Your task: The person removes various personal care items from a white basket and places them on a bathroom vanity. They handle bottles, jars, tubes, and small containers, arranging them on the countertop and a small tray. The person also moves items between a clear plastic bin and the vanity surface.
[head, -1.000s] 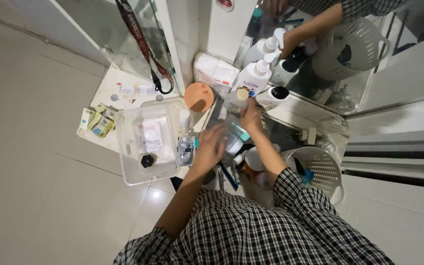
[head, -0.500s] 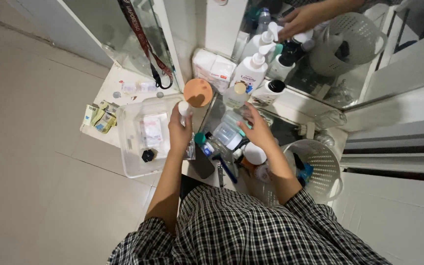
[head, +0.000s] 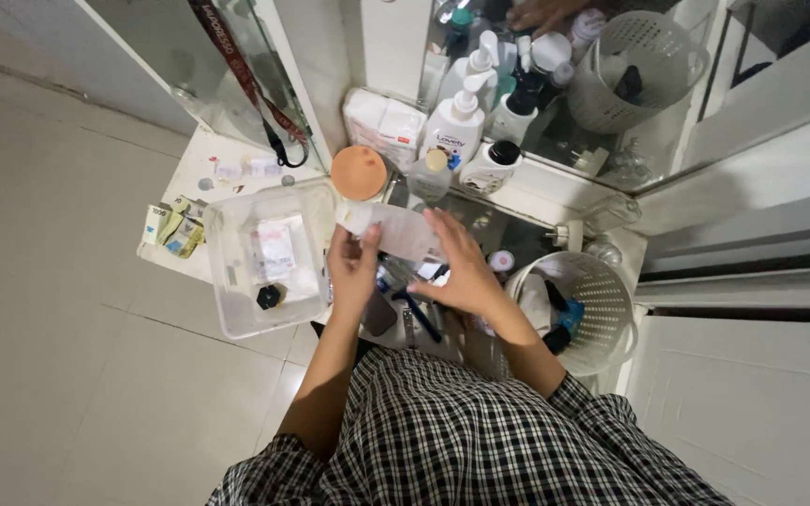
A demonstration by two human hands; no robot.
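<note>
Clear plastic bottle [head: 396, 230] held sideways over the cluttered counter, just right of the clear storage bin [head: 236, 314]. Left hand [head: 353, 272] pinching the capped end, fingers curled round it. Right hand [head: 461, 267] flat against the bottle's other end, fingers spread. White pump bottle [head: 452, 126] farther back, white mesh basket [head: 611, 290] right.

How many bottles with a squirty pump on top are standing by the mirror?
1 for sure: a white pump bottle at the back of the counter, against the mirror. The pump tops behind it are mostly its reflections; another real one may be hidden among them.
</note>
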